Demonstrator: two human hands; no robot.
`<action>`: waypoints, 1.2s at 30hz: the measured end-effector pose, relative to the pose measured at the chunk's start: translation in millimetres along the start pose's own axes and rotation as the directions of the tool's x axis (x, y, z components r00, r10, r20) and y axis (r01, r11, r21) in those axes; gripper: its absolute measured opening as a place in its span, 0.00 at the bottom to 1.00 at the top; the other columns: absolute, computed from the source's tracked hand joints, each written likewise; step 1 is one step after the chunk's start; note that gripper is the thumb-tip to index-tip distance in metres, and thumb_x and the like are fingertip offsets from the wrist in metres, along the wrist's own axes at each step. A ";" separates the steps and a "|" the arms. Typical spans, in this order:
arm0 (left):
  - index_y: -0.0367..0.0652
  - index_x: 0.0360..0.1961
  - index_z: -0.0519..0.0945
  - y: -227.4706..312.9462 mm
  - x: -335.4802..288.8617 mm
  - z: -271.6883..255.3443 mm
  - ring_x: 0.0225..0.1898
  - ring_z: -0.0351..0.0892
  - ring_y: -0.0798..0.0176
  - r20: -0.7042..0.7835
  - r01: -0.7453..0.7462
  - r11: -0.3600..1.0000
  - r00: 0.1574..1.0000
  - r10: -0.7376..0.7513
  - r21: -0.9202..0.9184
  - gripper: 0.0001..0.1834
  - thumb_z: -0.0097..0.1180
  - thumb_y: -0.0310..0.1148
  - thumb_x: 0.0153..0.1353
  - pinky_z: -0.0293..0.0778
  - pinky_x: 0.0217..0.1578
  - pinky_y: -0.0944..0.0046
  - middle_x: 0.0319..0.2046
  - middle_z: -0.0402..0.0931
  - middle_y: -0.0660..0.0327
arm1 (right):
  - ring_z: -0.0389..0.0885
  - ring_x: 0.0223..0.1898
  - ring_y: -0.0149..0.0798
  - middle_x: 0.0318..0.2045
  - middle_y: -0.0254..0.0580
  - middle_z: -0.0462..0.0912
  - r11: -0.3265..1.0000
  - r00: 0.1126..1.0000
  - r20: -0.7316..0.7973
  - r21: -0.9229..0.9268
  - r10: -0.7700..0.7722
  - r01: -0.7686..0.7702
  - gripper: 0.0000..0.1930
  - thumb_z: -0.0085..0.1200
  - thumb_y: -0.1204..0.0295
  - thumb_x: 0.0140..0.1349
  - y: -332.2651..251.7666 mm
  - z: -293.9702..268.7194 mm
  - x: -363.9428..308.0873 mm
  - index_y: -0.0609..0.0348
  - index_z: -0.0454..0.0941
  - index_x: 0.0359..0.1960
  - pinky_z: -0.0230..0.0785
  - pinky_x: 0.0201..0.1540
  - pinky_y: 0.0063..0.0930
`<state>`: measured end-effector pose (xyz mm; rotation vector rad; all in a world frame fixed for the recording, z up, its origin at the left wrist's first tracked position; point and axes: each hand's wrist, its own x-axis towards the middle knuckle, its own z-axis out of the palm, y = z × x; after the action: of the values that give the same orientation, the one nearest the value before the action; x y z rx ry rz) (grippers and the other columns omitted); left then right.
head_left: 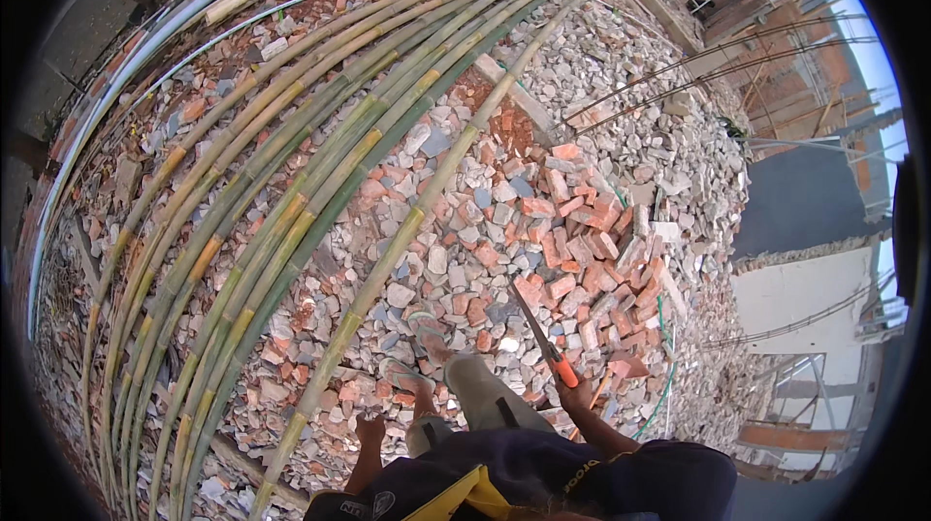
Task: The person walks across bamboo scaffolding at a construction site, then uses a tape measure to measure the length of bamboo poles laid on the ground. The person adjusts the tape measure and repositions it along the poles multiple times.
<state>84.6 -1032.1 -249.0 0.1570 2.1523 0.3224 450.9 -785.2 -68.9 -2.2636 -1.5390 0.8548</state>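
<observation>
While the person stood on the rubble, the right hand was closed around the orange handle of a long machete with a dark, narrow blade, the blade pointing up and away from the body over the broken red bricks. The left hand hung low beside the left leg, small in the view; whether its fingers were spread or curled could not be told, and it appeared to hold nothing. Just beside that hand ran a single long green-and-yellow bamboo pole, lying slantwise across the ground from the lower left toward the upper right. Farther to the left lay a thick bundle of similar long bamboo poles, side by side, bending with the lens. Both sandalled feet rested on a bed of mixed grey stone and brick rubble, close to the single pole. Grey trousers and a dark shirt with a yellow strap filled the lower edge. Unfinished brick buildings stood at the upper right.
</observation>
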 end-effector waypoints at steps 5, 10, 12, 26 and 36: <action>0.35 0.47 0.71 29.7 47.3 -65.7 0.44 0.75 0.42 -0.042 -0.019 0.998 0.999 0.017 -0.057 0.33 0.62 0.47 0.44 0.71 0.46 0.51 0.40 0.75 0.42 | 0.78 0.21 0.30 0.17 0.39 0.78 0.981 0.974 -0.125 -0.014 0.188 -0.192 0.16 0.61 0.58 0.50 7.0 -46.3 -24.8 0.60 0.81 0.30 0.68 0.25 0.29; 0.34 0.43 0.75 91.1 97.8 -115.1 0.38 0.78 0.49 -0.197 -0.141 0.972 0.975 0.103 -0.189 0.27 0.60 0.41 0.44 0.73 0.40 0.54 0.37 0.78 0.47 | 0.77 0.15 0.34 0.15 0.42 0.77 0.867 0.874 -0.031 0.147 0.485 -0.476 0.17 0.61 0.55 0.48 -4.8 -75.6 -54.2 0.58 0.82 0.27 0.69 0.19 0.32; 0.34 0.42 0.76 117.5 101.3 -126.4 0.35 0.78 0.52 -0.182 -0.246 0.910 0.964 0.193 -0.335 0.25 0.59 0.40 0.45 0.73 0.37 0.55 0.35 0.78 0.48 | 0.79 0.17 0.35 0.17 0.43 0.79 0.864 0.859 -0.096 0.054 0.503 -0.500 0.16 0.61 0.57 0.48 -0.1 -73.0 -54.4 0.57 0.82 0.27 0.70 0.21 0.32; 0.38 0.34 0.78 333.9 123.2 -56.4 0.22 0.75 0.64 -0.080 -0.471 0.867 0.882 0.464 -0.165 0.14 0.53 0.37 0.51 0.68 0.19 0.64 0.20 0.74 0.62 | 0.79 0.20 0.33 0.22 0.41 0.81 0.727 0.759 0.219 0.222 0.613 -0.650 0.13 0.65 0.68 0.38 66.9 -11.5 121.6 0.64 0.79 0.23 0.71 0.23 0.28; 0.43 0.43 0.73 620.7 -30.6 22.7 0.33 0.78 0.60 0.495 -0.244 0.954 0.816 0.298 -0.172 0.15 0.48 0.41 0.60 0.73 0.29 0.62 0.39 0.76 0.60 | 0.77 0.38 0.59 0.32 0.62 0.77 0.994 0.995 0.100 0.106 0.027 -0.038 0.25 0.57 0.64 0.42 -173.1 -45.5 343.4 0.71 0.71 0.39 0.69 0.42 0.44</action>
<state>114.9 -441.1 -58.2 0.4462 1.5700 0.4922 437.9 -398.6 -50.4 -2.2057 -1.4628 1.0468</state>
